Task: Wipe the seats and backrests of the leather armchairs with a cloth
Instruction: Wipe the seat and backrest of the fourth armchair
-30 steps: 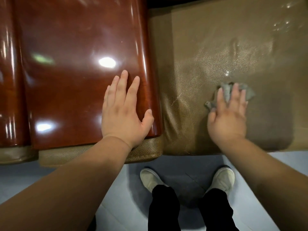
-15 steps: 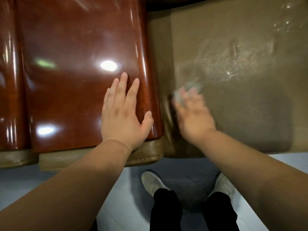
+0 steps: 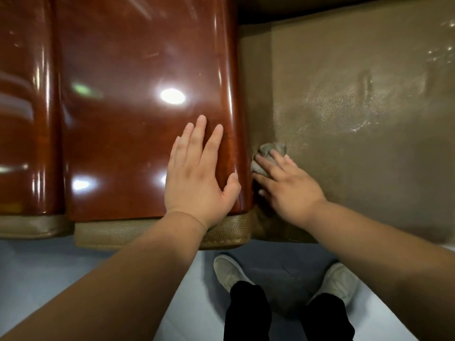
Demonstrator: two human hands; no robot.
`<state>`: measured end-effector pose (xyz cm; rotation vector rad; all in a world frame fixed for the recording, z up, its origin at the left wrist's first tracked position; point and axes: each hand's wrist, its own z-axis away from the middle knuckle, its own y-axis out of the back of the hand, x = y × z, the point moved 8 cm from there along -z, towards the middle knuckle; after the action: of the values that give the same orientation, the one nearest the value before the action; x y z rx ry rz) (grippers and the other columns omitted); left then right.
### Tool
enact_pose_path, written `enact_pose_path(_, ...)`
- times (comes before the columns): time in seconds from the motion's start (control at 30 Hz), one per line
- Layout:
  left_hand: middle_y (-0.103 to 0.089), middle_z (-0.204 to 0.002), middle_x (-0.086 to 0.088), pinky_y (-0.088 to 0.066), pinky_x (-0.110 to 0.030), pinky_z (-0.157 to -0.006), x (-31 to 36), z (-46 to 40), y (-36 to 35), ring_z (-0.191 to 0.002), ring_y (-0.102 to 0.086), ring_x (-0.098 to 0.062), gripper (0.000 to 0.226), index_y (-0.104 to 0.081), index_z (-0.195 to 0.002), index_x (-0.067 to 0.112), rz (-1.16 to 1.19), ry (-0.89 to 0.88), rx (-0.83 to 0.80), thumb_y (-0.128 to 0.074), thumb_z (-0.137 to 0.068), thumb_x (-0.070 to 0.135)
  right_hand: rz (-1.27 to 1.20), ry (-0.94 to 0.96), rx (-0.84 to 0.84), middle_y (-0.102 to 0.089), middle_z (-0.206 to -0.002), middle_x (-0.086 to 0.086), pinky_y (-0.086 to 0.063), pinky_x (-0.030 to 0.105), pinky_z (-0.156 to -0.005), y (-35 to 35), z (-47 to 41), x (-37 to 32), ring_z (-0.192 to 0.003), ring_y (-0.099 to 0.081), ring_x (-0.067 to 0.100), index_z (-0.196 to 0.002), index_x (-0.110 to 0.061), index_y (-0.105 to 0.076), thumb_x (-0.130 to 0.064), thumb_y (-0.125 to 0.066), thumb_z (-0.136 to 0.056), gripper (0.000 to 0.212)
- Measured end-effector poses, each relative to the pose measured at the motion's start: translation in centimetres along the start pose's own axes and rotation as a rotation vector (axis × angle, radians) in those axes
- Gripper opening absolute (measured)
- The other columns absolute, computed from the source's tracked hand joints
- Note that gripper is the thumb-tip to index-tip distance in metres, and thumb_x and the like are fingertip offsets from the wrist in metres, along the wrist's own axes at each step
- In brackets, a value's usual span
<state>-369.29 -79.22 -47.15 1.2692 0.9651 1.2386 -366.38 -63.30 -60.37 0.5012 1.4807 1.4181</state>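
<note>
Half the cloth (image 3: 270, 150) hidden under right hand (image 3: 286, 188).

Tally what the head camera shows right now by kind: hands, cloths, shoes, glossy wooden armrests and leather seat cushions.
Hands: 2, left hand flat on the wood, right hand pressing the cloth
Crumpled grey cloth: 1
Pale canvas shoes: 2
Glossy red-brown wooden armrests: 2
Olive-brown leather seat cushion: 1
Total: 8

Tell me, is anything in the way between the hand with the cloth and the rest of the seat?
No. The right hand presses the cloth at the seat's left edge, and nothing visible lies on the leather beyond.
</note>
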Motion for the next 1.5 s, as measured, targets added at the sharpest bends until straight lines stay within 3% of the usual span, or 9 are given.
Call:
enact_pose_path(0.1, -0.017, -0.175, -0.009, -0.013, -0.049, -0.132, 0.0, 0.0, -0.1, -0.161, -0.013, -0.031, 0.084, -0.032, -0.165, 0.019, 0.012, 0.006, 0.000, -0.053, -0.089, 0.050, 0.083, 0.122, 0.001, -0.037, -0.164, 0.009, -0.014, 0.051, -0.127, 1.3, -0.5, 3.1, -0.153, -0.030, 0.037, -0.155, -0.021, -0.046, -0.034, -0.060, -0.098, 0.060)
enact_pose_path(0.23, -0.018, -0.175, -0.008, -0.013, -0.049, -0.132, -0.1, -0.1, -0.2, -0.161, -0.014, -0.031, 0.083, -0.033, -0.164, 0.020, 0.028, 0.015, 0.000, -0.053, -0.089, 0.050, 0.028, -0.562, 0.163, -0.016, -0.170, 0.018, -0.007, 0.055, -0.128, 6.7, -0.9, 13.6, -0.157, -0.010, 0.042, -0.161, -0.016, -0.026, -0.028, -0.045, -0.106, 0.060)
enact_pose_path(0.3, -0.018, -0.175, -0.008, -0.013, -0.049, -0.131, -0.1, -0.1, -0.1, -0.161, -0.014, -0.031, 0.084, -0.034, -0.164, 0.020, 0.035, 0.016, -0.010, -0.054, -0.088, 0.049, -0.019, -0.682, 0.152, -0.005, -0.172, 0.016, 0.002, 0.050, -0.128, 6.6, -0.6, 12.6, -0.158, 0.001, 0.042, -0.162, -0.018, -0.024, -0.032, -0.040, -0.107, 0.059)
enact_pose_path(0.53, -0.017, -0.175, -0.010, -0.012, -0.049, -0.132, 0.0, -0.2, -0.1, -0.161, -0.014, -0.032, 0.087, -0.033, -0.164, 0.019, 0.010, 0.002, -0.036, -0.053, -0.086, 0.053, 0.113, 0.123, -0.047, -0.032, -0.166, 0.007, -0.018, 0.052, -0.126, 1.8, -1.8, 4.1, -0.155, -0.025, 0.037, -0.153, -0.023, -0.048, -0.018, -0.063, -0.096, 0.059)
enact_pose_path(0.73, -0.015, -0.175, -0.009, -0.013, -0.052, -0.131, -0.3, -0.3, -0.5, -0.162, -0.011, -0.032, 0.089, -0.032, -0.164, 0.020, 0.015, 0.005, -0.075, -0.053, -0.085, 0.054, -0.008, -0.690, 0.130, -0.003, -0.173, 0.011, 0.000, 0.053, -0.129, 7.0, -5.0, 12.7, -0.158, -0.001, 0.040, -0.163, -0.024, -0.024, -0.022, -0.040, -0.106, 0.059)
enact_pose_path(0.97, -0.038, -0.160, -0.009, -0.026, -0.052, -0.124, -0.5, -3.1, 1.5, -0.147, -0.033, -0.034, 0.074, -0.047, -0.153, 0.023, 0.123, 0.053, -0.047, -0.055, -0.087, 0.053, 0.090, 0.116, -0.198, -0.021, -0.171, 0.001, -0.009, 0.046, -0.127, 3.1, -5.6, 3.8, -0.159, -0.015, 0.031, -0.157, -0.028, -0.042, -0.020, -0.061, -0.099, 0.062)
enact_pose_path(1.17, -0.034, -0.163, -0.009, -0.019, -0.049, -0.124, -1.6, -15.4, 3.6, -0.150, -0.028, -0.032, 0.071, -0.043, -0.154, 0.021, 0.150, 0.078, 0.077, -0.057, -0.091, 0.050, -0.088, -0.789, 0.104, -0.004, -0.174, 0.006, -0.001, 0.049, -0.129, 8.8, -8.1, 14.4, -0.159, 0.001, 0.036, -0.161, -0.028, -0.029, -0.030, -0.032, -0.107, 0.054)
enact_pose_path(1.37, -0.027, -0.169, -0.007, -0.019, -0.049, -0.130, -1.6, -17.8, 2.4, -0.156, -0.023, -0.030, 0.075, -0.035, -0.161, 0.022, 0.054, 0.040, 0.050, -0.053, -0.094, 0.050, 0.032, -0.006, -0.167, -0.007, -0.174, -0.001, 0.006, 0.042, -0.128, 2.9, -10.1, 3.6, -0.160, 0.000, 0.028, -0.162, -0.027, -0.029, -0.014, -0.049, -0.097, 0.069)
enact_pose_path(1.5, -0.030, -0.168, -0.008, -0.023, -0.051, -0.128, -1.7, -17.9, 2.5, -0.155, -0.026, -0.031, 0.076, -0.040, -0.159, 0.021, 0.084, 0.048, 0.057, -0.054, -0.090, 0.049, 0.077, -0.427, 0.096, -0.027, -0.169, 0.008, -0.007, 0.051, -0.129, 7.1, -11.0, 12.1, -0.157, -0.020, 0.035, -0.157, -0.023, -0.039, -0.016, -0.051, -0.102, 0.057)
